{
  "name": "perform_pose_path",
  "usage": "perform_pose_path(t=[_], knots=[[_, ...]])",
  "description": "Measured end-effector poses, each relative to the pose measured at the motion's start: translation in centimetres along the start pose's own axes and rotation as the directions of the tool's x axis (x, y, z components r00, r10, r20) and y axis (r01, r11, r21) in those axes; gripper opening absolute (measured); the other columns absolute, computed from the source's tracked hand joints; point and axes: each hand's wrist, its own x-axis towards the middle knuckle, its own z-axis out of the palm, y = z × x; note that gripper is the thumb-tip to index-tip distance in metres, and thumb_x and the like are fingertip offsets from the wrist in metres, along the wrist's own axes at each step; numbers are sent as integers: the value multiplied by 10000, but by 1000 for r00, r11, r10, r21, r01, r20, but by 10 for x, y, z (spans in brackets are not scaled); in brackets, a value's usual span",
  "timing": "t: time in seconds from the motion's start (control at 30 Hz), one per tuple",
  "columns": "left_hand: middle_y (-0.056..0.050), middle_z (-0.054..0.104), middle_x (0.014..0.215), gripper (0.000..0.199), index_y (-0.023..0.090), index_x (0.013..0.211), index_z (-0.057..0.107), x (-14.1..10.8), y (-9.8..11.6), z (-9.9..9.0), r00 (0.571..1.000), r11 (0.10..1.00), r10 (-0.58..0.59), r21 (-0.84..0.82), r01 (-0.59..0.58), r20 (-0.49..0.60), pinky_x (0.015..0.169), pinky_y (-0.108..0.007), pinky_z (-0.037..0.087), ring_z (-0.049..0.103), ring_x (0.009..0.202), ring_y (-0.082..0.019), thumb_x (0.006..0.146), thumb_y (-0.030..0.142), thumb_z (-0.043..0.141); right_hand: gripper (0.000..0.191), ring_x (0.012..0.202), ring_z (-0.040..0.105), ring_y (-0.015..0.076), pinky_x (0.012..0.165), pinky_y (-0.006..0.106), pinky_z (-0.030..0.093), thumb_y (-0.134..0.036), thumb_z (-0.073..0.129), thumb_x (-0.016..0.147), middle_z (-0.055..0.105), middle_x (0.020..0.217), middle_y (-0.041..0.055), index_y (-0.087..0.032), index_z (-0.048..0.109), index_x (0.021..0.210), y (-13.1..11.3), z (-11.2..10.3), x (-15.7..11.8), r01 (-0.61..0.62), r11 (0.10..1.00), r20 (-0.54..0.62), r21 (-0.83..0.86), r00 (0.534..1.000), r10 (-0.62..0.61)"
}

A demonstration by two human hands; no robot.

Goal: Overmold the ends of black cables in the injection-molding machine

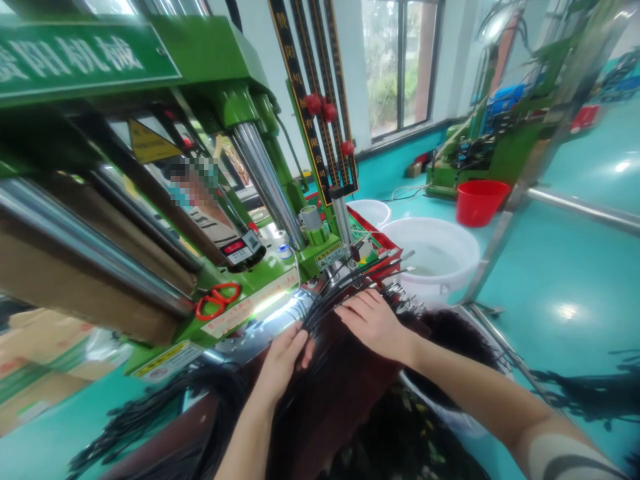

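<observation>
Several black cables [331,295], probably light and bendy, best gripped mid-bundle: left hand [285,357] grasps them, right hand [377,325] lies open-fingered alongside.

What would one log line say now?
left hand: holding black cables | right hand: touching cables | nearby: red-handled scissors, green machine

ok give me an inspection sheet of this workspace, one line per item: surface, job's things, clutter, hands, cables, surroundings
surface: dark red-brown table beside the green machine; its lower part is in shadow
job's things: black cables, in a loose bunch, tips fanned out
clutter: red-handled scissors on the machine
hands: left grips the cables; right rests against them, fingers extended
cables: another black bundle at lower left; power cables can't be judged
surroundings: white tub, red bucket, window; a person behind the machine
</observation>
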Motion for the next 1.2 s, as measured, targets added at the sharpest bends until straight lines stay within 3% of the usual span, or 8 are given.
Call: perform_pose_path(t=[0.2,0.33,0.47,0.57,0.67,0.83,1.0,1.2], knots=[[-17,565,698,270,138,792,541,1,4,-1,997,1000,8,28,-6,-72,541,-203,370,475,590,-95,816,404,498,215,836,491,204,794,357,384,-96,400,871,609,881,91,-117,613,884,4,0,-7,0,1000,132,0,991,0],[-53,596,821,247,131,856,580,0,7,-11,987,991,124,59,-118,-103,691,-248,410,520,727,-130,821,363,503,159,733,504,209,742,364,422,-60,462,802,574,723,75,-125,604,771,13,-2,-30,27,999,538,47,842,-48],[-4,542,639,258,143,802,532,-3,9,-11,996,995,91,49,-90,-25,551,-231,370,452,514,-89,858,374,433,309,1063,473,273,914,425,387,-150,556,792,559,1095,160,-93,555,1095,16,-4,-45,-309,905,559,292,823,100],[13,512,624,278,157,738,492,-6,8,-1,997,985,80,156,-77,-16,508,-214,330,395,466,-69,864,391,411,758,1206,398,264,999,439,336,-414,654,735,418,1317,182,-129,299,1341,11,-2,-32,-551,421,497,721,834,240],[12,501,606,252,174,741,491,-12,2,16,995,933,93,352,-77,-30,510,-215,322,426,500,-93,871,368,394,616,1151,478,242,1005,447,337,-519,523,790,497,1257,145,-180,365,1280,5,-1,-6,-445,-209,490,871,762,423],[-47,602,719,169,191,899,546,-43,-16,49,947,564,310,785,-256,86,589,-263,374,544,623,-165,854,185,384,295,990,594,230,994,449,354,-353,418,865,649,1006,108,-159,563,1032,4,-16,16,-348,-590,663,728,578,476],[-78,629,879,290,170,999,515,-81,-39,68,839,189,424,872,-451,341,731,-327,404,567,747,-202,780,48,369,287,847,629,208,925,426,413,-324,436,878,675,859,70,-151,635,990,5,-28,0,-398,-605,662,690,685,305],[-46,601,677,73,168,759,546,-116,-70,60,837,273,112,793,-545,536,684,-304,407,547,665,-184,758,235,573,283,964,597,218,928,418,409,-331,481,880,674,968,100,-143,665,985,-20,-36,-10,-710,-177,707,682,702,-87]])
